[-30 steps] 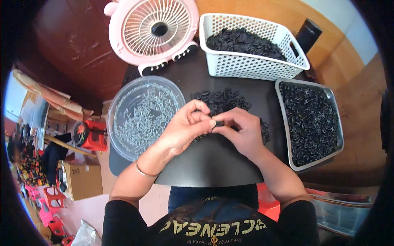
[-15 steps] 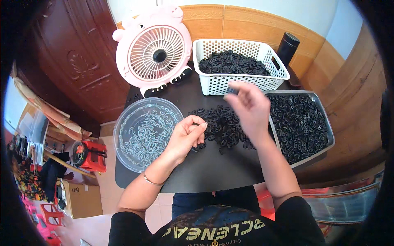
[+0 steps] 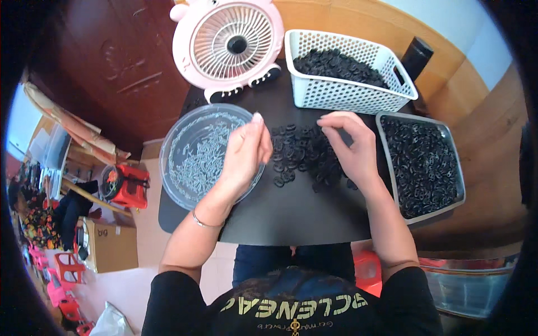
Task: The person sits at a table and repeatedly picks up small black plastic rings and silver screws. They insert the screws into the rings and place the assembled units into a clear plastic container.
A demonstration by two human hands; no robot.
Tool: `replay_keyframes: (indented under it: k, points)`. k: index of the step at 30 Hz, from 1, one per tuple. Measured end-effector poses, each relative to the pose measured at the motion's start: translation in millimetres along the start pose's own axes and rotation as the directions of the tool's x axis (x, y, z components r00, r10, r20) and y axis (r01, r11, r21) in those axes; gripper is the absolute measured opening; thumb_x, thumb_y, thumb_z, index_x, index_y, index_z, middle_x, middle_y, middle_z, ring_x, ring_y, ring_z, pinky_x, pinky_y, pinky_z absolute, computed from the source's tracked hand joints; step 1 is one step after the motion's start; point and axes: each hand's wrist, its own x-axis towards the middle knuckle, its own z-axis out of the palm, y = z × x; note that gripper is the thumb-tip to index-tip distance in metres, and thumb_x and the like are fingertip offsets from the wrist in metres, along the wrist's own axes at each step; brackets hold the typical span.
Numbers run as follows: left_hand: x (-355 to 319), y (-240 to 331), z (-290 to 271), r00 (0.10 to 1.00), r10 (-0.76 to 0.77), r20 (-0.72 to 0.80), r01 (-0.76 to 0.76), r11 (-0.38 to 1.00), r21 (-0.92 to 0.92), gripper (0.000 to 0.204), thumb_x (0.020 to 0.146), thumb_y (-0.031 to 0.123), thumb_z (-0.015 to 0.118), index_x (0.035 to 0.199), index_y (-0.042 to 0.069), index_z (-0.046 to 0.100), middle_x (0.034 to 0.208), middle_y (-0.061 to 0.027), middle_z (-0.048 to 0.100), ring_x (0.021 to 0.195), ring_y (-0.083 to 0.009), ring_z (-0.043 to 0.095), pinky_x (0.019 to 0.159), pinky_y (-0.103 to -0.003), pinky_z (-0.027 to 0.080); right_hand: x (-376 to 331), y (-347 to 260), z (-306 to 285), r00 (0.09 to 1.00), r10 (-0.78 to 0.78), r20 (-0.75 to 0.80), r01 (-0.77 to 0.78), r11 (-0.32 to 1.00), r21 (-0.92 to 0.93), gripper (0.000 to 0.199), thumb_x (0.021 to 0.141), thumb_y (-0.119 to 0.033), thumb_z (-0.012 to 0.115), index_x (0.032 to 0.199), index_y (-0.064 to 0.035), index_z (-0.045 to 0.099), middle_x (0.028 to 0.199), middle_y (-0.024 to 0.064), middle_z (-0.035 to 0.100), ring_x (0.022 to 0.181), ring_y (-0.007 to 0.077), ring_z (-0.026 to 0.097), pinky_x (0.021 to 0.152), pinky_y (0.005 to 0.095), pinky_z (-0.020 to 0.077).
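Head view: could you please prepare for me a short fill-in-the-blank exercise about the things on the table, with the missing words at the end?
Between the left hand and the right hand, loose pieces lie on the table; their colour is ____.
The clear round tub stands to the ____ of these loose pieces.
The fan behind the tub has a frame coloured mainly ____.
The shallow tray stands toward the table's ____ side.

Missing words: black; left; pink; right.

Tabletop (image 3: 291, 224) offers passage in front; black pieces (image 3: 297, 150) clutter the middle
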Motion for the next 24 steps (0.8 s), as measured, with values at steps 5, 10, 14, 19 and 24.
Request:
replay_keyframes:
  k: [5, 10, 14, 19, 24]
  points:
    - [19.4, 6.2, -31.9, 0.972, 0.232, -0.028, -0.206, 0.906, 0.369, 0.026, 0.085, 0.017, 0.056, 0.065, 0.002, 0.048, 0.058, 0.0003, 0.044, 0.055, -0.0090, 0.041, 0.051, -0.024, 0.035, -26.0, 17.6, 14.5, 0.987, -0.102, 0.123, 0.111, 0.992, -0.067, 0.015, 0.069, -0.003, 0.064, 0.084, -0.0059, 0.062, 0.084, 0.0069, 0.060, 0.082, 0.0247, 0.055, 0.073, 0.0342, 0.0448]
    - [20.6, 16.5, -53.8, 0.947, 0.282, 0.152, -0.280, 0.500, 0.819, 0.014, 0.070, 0.006, 0.064, 0.080, 0.001, 0.056, 0.074, -0.0104, 0.057, 0.071, -0.0243, 0.056, 0.066, -0.034, 0.044, -32.6, 16.0, 22.6, 0.960, -0.082, 0.267, 0.110, 0.990, -0.089, 0.023, 0.069, -0.006, 0.065, 0.090, -0.0073, 0.060, 0.090, 0.0057, 0.057, 0.090, 0.0253, 0.051, 0.081, 0.0359, 0.0415]
    - [17.9, 9.2, -56.4, 0.952, 0.153, 0.265, -0.301, 0.314, 0.901, 0.016, 0.066, 0.003, 0.065, 0.082, 0.003, 0.059, 0.079, -0.0117, 0.058, 0.076, -0.0283, 0.057, 0.069, -0.035, 0.045, -33.7, 15.7, 22.9, 0.951, -0.069, 0.301, 0.105, 0.989, -0.103, 0.023, 0.068, -0.006, 0.066, 0.090, -0.0072, 0.060, 0.092, 0.0055, 0.057, 0.091, 0.0255, 0.051, 0.083, 0.0366, 0.0414]
    - [14.8, 2.1, -44.1, 0.942, 0.108, 0.318, -0.332, 0.170, 0.928, 0.015, 0.067, 0.005, 0.063, 0.082, 0.004, 0.060, 0.081, -0.0125, 0.058, 0.081, -0.0324, 0.055, 0.072, -0.039, 0.043, -33.4, 20.3, 21.2, 0.952, -0.117, 0.282, 0.146, 0.986, -0.084, 0.027, 0.066, -0.007, 0.066, 0.092, -0.0083, 0.061, 0.094, 0.0060, 0.057, 0.094, 0.0254, 0.050, 0.085, 0.0368, 0.0410]
    - [10.6, 2.6, -32.2, 0.973, 0.059, 0.224, -0.230, 0.115, 0.966, 0.013, 0.068, 0.004, 0.061, 0.081, 0.004, 0.060, 0.080, -0.0117, 0.058, 0.079, -0.0306, 0.056, 0.070, -0.038, 0.045, -40.1, 23.6, 32.3, 0.931, -0.197, 0.306, 0.228, 0.971, -0.067, 0.029, 0.066, -0.010, 0.066, 0.094, -0.0104, 0.062, 0.097, 0.0029, 0.056, 0.097, 0.0219, 0.050, 0.083, 0.0349, 0.0409]
